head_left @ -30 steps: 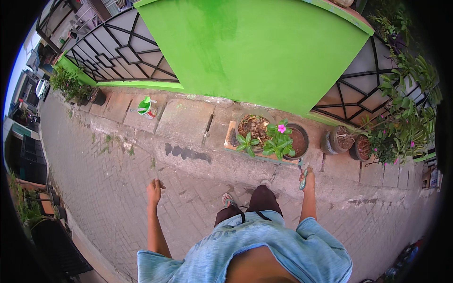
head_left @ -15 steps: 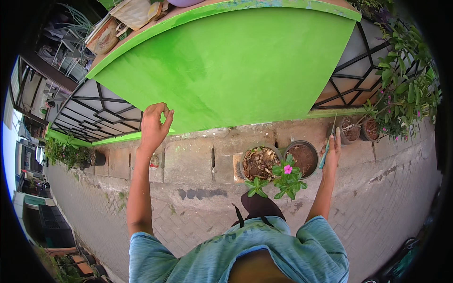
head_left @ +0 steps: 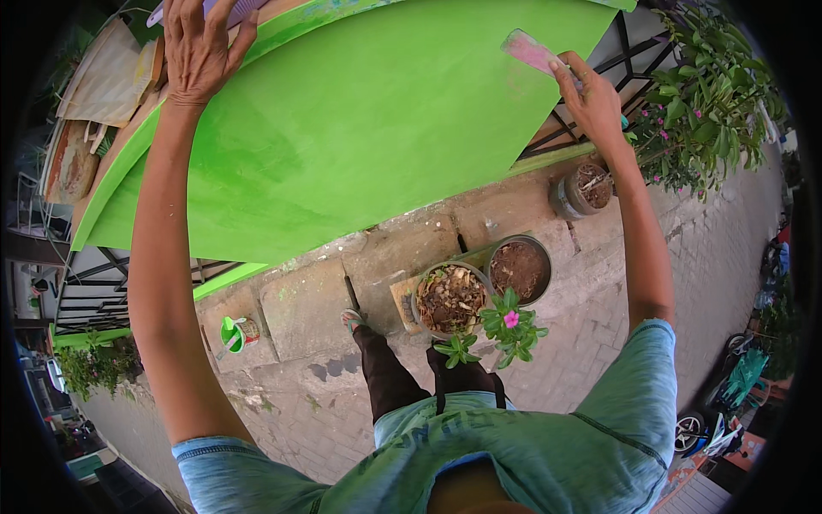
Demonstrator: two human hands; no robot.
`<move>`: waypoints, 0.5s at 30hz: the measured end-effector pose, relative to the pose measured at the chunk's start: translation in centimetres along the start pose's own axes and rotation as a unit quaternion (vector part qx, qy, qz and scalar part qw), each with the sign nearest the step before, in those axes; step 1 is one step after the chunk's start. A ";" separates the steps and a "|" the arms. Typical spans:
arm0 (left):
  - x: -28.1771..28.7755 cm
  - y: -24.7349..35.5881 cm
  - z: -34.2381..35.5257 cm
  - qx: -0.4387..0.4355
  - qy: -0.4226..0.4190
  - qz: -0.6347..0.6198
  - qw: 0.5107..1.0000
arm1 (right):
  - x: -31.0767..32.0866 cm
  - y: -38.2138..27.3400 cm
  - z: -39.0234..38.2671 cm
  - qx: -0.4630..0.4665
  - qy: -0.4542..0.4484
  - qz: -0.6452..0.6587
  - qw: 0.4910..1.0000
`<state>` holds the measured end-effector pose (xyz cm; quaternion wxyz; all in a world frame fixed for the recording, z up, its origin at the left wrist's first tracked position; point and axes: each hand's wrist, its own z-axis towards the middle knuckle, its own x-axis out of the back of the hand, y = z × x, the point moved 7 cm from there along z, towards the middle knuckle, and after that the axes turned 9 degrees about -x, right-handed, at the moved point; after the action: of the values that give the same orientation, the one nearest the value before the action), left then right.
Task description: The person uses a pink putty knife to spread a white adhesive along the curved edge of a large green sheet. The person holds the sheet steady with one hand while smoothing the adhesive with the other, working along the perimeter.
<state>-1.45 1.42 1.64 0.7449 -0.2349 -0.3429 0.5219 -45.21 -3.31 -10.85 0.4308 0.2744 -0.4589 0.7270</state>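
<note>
My right hand is closed around the handle of a flat-bladed scraper. Its pale blade is smeared pink and lies over the upper right of the bright green wall; I cannot tell whether it touches. A bit of teal handle shows below the hand. My left hand reaches to the wall's top ledge, beside a purple basin. Its fingers are stretched and the thumb stands apart; the fingertips are partly cut off by the upper edge of the picture.
Two round pots, one of dry scraps and one of soil, stand near my legs beside a pink-flowered plant. A green-stained paint can sits at the wall's foot. Another pot and leafy shrubs are at right.
Both hands have risen: the left from mid-wall to the ledge, the right from beside the pots to the upper wall with the scraper. The view has shifted and turned.
</note>
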 end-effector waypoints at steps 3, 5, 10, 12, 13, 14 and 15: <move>-1.3 -2.0 0.0 -0.042 -0.005 0.041 0.998 | 2.5 -2.5 4.3 0.077 0.071 -0.110 0.988; -1.4 -2.2 0.0 0.017 0.056 0.006 0.998 | 4.2 -4.7 6.7 0.107 0.098 -0.146 0.979; -1.9 -2.1 -0.1 -0.010 0.047 0.072 0.996 | 4.0 -8.4 9.3 0.167 0.135 -0.128 0.968; -2.4 -2.4 -0.4 -0.043 0.024 0.116 0.992 | 3.0 -10.6 9.1 0.203 0.134 -0.140 0.960; -2.7 -3.1 -0.9 -0.051 0.024 0.130 0.990 | 2.4 -11.8 8.7 0.203 0.135 -0.130 0.961; -2.5 -2.3 -0.1 -0.042 0.030 0.119 0.992 | 1.4 -12.6 8.3 0.203 0.134 -0.118 0.963; -2.0 -2.4 0.3 -0.034 0.035 0.114 0.992 | 0.5 -13.8 8.0 0.207 0.135 -0.104 0.963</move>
<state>-0.65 -1.30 2.99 0.6840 -0.3155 -0.3052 0.5827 -33.31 -7.50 -1.10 0.4962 0.3030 -0.2051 0.7873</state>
